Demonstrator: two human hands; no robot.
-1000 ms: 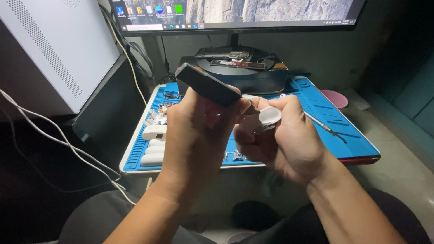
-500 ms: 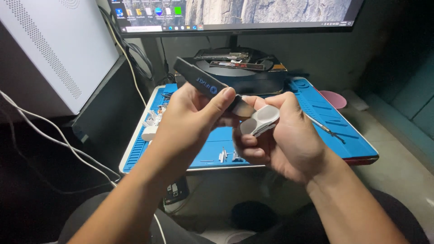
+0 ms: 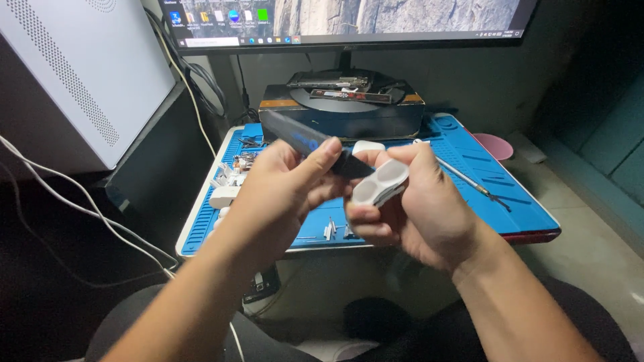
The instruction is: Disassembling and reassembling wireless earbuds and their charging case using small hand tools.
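two hands (image 3: 349,194) grip smooth rounded white case (image 3: 381,184).

Blue mat (image 3: 496,194), monitor (image 3: 349,20), white computer case (image 3: 74,74)

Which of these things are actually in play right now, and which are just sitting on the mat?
In play:
- left hand, its grip on a dark flat tool
- right hand, holding a small white case

Lying about:
- blue work mat
- thin metal probe
- small white parts at the mat's left edge
- black box under the monitor
- pink dish
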